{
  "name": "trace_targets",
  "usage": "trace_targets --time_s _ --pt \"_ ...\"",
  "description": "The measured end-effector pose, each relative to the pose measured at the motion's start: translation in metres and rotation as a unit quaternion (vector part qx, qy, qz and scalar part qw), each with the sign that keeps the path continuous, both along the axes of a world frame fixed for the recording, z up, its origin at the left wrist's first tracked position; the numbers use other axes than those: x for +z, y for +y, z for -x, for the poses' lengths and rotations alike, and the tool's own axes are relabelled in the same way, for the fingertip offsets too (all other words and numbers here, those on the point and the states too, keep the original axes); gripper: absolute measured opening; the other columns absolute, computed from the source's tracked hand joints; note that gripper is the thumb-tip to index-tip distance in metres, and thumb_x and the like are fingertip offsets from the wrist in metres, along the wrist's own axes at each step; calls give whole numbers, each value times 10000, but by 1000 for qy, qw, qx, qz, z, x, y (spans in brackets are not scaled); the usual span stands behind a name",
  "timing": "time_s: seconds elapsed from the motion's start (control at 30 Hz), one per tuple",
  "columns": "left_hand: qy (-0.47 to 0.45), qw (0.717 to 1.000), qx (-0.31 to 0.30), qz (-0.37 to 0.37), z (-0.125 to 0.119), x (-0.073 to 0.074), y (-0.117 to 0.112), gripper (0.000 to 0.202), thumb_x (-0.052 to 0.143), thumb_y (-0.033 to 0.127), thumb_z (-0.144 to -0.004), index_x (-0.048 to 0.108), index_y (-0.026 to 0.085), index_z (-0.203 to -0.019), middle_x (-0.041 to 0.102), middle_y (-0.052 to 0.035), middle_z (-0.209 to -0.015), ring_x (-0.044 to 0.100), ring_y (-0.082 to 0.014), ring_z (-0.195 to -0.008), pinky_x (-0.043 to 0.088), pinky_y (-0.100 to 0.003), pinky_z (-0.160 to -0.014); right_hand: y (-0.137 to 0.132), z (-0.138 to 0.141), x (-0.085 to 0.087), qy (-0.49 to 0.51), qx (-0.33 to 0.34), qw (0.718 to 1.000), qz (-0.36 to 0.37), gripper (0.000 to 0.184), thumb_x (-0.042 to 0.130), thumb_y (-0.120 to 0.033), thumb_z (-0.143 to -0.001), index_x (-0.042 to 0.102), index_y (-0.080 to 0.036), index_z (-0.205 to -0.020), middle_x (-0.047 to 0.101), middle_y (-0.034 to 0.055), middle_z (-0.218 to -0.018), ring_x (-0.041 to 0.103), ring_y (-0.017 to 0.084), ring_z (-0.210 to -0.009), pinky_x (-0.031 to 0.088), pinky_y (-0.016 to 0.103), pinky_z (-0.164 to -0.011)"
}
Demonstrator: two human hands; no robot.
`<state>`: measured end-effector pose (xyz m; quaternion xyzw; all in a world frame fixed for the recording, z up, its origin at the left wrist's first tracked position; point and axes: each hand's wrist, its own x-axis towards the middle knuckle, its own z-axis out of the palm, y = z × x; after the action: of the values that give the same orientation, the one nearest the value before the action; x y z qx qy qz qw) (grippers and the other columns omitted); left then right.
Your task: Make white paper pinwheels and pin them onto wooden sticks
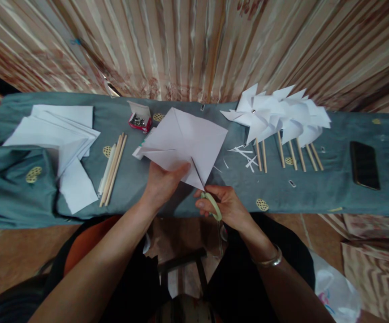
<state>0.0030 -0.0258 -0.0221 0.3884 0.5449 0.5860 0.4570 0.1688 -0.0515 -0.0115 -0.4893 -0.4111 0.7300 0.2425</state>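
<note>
A square white sheet of paper (197, 130), creased and slit in from its left corner, is held above the cloth by my left hand (164, 181). The thumb lies on top of the sheet and the fingers are hidden beneath it. My right hand (226, 204) is closed round the pale green handles of a pair of scissors (214, 205). Their dark blade lies over the paper's near corner, pointing toward its middle. Thin paper offcuts (246, 154) lie to the right of the sheet.
Finished paper pinwheels (265, 112) on wooden sticks lie at the back right, with a phone (365, 165) beyond them. On the left are stacked paper sheets (70, 121) and loose wooden sticks (114, 170). A red box of pins (140, 119) stands open behind the sheet.
</note>
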Motion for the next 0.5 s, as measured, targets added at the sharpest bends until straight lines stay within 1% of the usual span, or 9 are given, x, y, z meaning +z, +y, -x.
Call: trace_targets --time_s 0.2,0.37,0.5 --pt "4 1000 -3 18 -1 4 -2 270 804 258 -601 664 223 -829 721 -31 -882 643 -214 -797 541 -350 -747 0 -1 -3 1 -5 1000 1 417 884 -450 -497 688 -164 -730 602 -52 -503 538 75 -446 421 181 -425" --pt "-6 1000 -9 4 -1 1 -2 290 793 244 -608 663 203 -864 717 -20 -879 646 -188 -786 533 -336 -751 1 0 -2 6 -8 1000 6 428 890 -448 -484 681 -163 -725 597 -56 -500 541 72 -448 433 178 -436" --pt "-9 1000 -6 4 -2 -1 -2 290 800 249 -608 667 211 -863 721 -28 -881 647 -184 -774 537 -323 -731 1 -1 -1 4 -2 1000 3 415 887 -444 -492 676 -165 -716 594 -55 -493 532 75 -445 421 184 -429"
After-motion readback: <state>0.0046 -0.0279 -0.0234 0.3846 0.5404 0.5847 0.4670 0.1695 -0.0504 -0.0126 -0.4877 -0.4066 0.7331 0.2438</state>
